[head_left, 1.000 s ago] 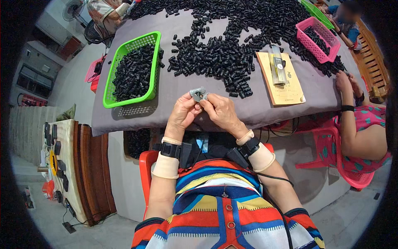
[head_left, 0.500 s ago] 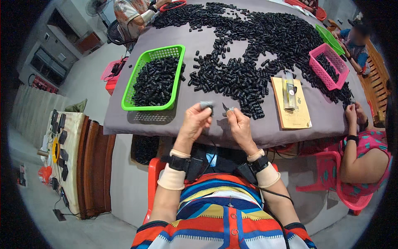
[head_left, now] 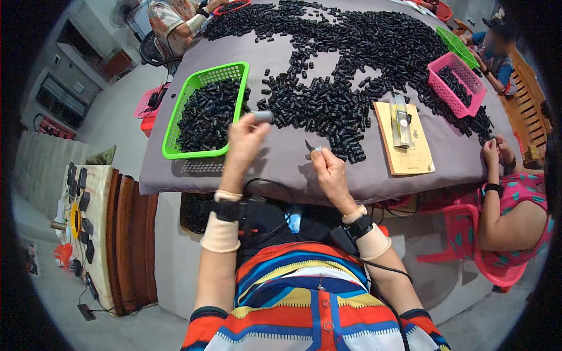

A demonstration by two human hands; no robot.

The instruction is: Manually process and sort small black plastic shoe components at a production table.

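My left hand is smeared by motion beside the right rim of the green basket. A grey wrap shows at its fingertips; whether a piece is in its fingers cannot be made out. The basket holds many small black ribbed plastic pieces. Near the table's front edge, my right hand is closed around a small knife, its dark pointed blade sticking out up and to the left. Grey material also covers the right thumb tip. Loose black pieces lie just beyond this hand.
A large spread of black pieces covers the far part of the grey-covered table. To the right lie a yellow booklet with a clear case on it, and a pink basket. Other people sit around the table.
My left hand has moved left and away from my right hand, toward the green basket. The right hand keeps the knife in nearly the same place. The whole view has shifted slightly.
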